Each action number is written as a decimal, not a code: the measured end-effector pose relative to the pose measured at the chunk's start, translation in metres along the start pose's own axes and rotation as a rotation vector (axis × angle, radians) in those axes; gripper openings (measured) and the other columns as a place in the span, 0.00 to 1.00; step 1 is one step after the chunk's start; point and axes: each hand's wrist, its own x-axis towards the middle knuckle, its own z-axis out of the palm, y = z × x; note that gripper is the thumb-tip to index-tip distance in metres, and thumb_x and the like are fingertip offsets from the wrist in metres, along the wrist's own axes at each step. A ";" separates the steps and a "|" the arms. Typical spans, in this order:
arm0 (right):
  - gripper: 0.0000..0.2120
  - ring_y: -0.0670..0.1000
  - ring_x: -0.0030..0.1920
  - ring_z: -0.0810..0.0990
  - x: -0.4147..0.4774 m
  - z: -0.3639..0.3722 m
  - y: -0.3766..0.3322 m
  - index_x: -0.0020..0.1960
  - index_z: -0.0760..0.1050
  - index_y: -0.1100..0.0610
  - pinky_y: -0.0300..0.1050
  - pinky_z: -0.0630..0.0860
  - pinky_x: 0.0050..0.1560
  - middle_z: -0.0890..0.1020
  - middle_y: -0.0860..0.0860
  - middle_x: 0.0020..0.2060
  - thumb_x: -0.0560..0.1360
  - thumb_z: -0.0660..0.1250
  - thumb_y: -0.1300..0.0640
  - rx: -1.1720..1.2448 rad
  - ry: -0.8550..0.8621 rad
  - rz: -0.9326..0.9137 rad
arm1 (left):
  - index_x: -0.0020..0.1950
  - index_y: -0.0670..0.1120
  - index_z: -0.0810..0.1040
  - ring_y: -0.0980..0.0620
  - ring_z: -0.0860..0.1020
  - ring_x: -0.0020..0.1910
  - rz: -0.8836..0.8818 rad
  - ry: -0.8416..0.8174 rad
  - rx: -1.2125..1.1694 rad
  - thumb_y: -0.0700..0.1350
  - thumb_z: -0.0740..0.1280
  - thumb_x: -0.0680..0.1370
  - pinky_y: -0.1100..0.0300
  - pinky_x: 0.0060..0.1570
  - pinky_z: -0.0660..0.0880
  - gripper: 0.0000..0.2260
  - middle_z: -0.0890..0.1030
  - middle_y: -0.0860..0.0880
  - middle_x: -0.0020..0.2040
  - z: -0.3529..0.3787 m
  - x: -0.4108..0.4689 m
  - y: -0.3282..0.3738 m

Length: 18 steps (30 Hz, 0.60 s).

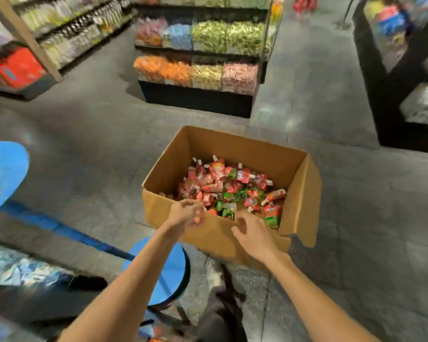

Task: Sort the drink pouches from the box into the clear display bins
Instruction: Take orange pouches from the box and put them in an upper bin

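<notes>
An open cardboard box (235, 144) stands on the floor in front of me, its bottom covered with several red and green drink pouches (232, 186) with white caps. My left hand (187, 213) hovers at the box's near rim, motion-blurred, fingers curled; whether it holds anything is unclear. My right hand (253, 234) is over the near wall, fingers spread and relaxed, holding nothing. Clear display bins (198, 72) filled with coloured goods sit on a black shelf island beyond the box.
A blue round stool (171, 275) stands under my left forearm, and another blue stool top (3, 174) is at the far left. Shelving lines the left side (67, 35), and a black display unit (400, 95) stands at the right. Grey floor lies around the box.
</notes>
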 end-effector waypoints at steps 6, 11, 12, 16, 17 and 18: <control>0.18 0.50 0.56 0.79 0.116 0.029 0.000 0.65 0.74 0.53 0.49 0.77 0.58 0.79 0.49 0.59 0.79 0.66 0.46 0.018 -0.142 0.163 | 0.56 0.42 0.76 0.47 0.81 0.35 -0.077 0.088 0.123 0.38 0.70 0.77 0.52 0.41 0.82 0.09 0.80 0.43 0.45 -0.005 0.153 0.014; 0.25 0.55 0.66 0.73 0.201 0.064 0.001 0.72 0.66 0.53 0.50 0.73 0.61 0.72 0.52 0.69 0.78 0.67 0.47 -0.068 -0.291 0.271 | 0.54 0.49 0.75 0.43 0.79 0.57 -0.076 0.108 0.530 0.43 0.73 0.72 0.48 0.59 0.77 0.13 0.80 0.47 0.52 -0.015 0.250 0.005; 0.29 0.56 0.69 0.70 0.217 0.073 0.001 0.75 0.63 0.53 0.52 0.71 0.64 0.68 0.53 0.72 0.78 0.67 0.47 -0.074 -0.298 0.290 | 0.58 0.47 0.74 0.43 0.78 0.58 -0.067 0.087 0.609 0.43 0.73 0.73 0.49 0.60 0.76 0.16 0.79 0.47 0.55 -0.016 0.263 0.004; 0.38 0.57 0.78 0.54 0.271 0.105 0.005 0.79 0.52 0.54 0.55 0.61 0.74 0.51 0.53 0.79 0.77 0.69 0.50 -0.212 -0.275 0.210 | 0.69 0.45 0.67 0.39 0.77 0.61 0.044 0.013 0.902 0.46 0.72 0.73 0.48 0.59 0.74 0.26 0.78 0.41 0.62 -0.015 0.311 -0.011; 0.40 0.56 0.79 0.49 0.283 0.113 0.007 0.80 0.49 0.54 0.55 0.58 0.76 0.48 0.53 0.80 0.76 0.69 0.51 -0.262 -0.254 0.161 | 0.70 0.45 0.67 0.38 0.77 0.61 0.073 -0.020 0.946 0.47 0.72 0.73 0.49 0.58 0.74 0.27 0.78 0.41 0.63 -0.015 0.320 -0.017; 0.42 0.55 0.80 0.44 0.293 0.121 0.009 0.80 0.47 0.54 0.56 0.54 0.77 0.45 0.53 0.80 0.76 0.70 0.53 -0.315 -0.237 0.114 | 0.70 0.45 0.68 0.38 0.77 0.61 0.090 -0.063 0.951 0.46 0.72 0.73 0.50 0.58 0.74 0.28 0.78 0.42 0.63 -0.014 0.327 -0.020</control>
